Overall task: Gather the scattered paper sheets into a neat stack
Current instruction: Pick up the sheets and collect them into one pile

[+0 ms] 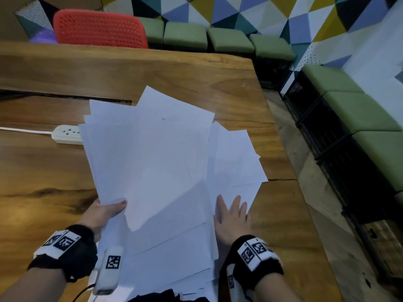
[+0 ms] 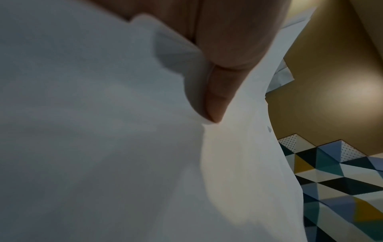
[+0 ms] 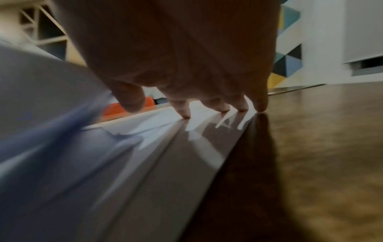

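A fanned bundle of white paper sheets (image 1: 148,153) is lifted off the wooden table (image 1: 43,171). My left hand (image 1: 102,212) grips its near left corner, thumb on top; the left wrist view shows the thumb (image 2: 217,98) pressed on the paper (image 2: 103,131). More loose sheets (image 1: 235,158) lie spread on the table to the right. My right hand (image 1: 231,216) lies flat on them with straight, spread fingers; in the right wrist view its fingertips (image 3: 221,109) touch the sheets' edge (image 3: 165,155). Further sheets (image 1: 174,258) lie near the table's front edge.
A white power strip (image 1: 65,135) with its cable lies left of the papers, partly under them. A slot (image 1: 65,95) runs across the table behind it. A red chair (image 1: 98,29) and green benches (image 1: 229,40) stand beyond; the table's right edge (image 1: 290,171) is close.
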